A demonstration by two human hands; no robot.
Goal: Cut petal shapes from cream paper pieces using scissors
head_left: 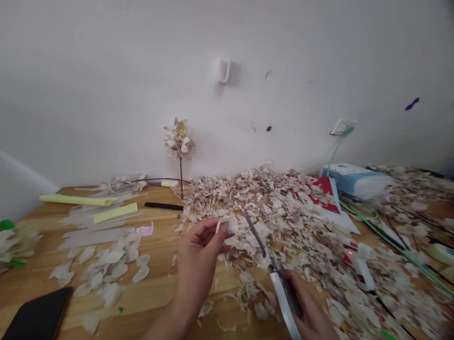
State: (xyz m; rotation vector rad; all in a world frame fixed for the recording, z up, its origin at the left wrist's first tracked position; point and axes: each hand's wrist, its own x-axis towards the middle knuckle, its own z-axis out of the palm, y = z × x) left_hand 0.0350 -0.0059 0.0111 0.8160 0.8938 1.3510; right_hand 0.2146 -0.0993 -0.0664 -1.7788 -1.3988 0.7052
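Note:
Between the thumb and fingers of my left hand (203,255) is a pale petal (230,224), held above the wooden table. My right hand (306,308) is wrapped round the metal handles of a pair of scissors (263,244). Their thin dark blades point up and left, just right of the petal and apart from it. A large heap of dried-looking petals (258,193) spreads behind and to the right of both hands. Curled cut scraps (246,290) lie on the table between my wrists.
A petal flower on a stem (179,137) stands by the wall. Leftward are loose petals (115,262), yellow paper (115,213), a black pen (163,206) and a dark phone (33,325). Rightward are a tissue pack (359,181), a green cable (399,255) and a lit white device (361,272).

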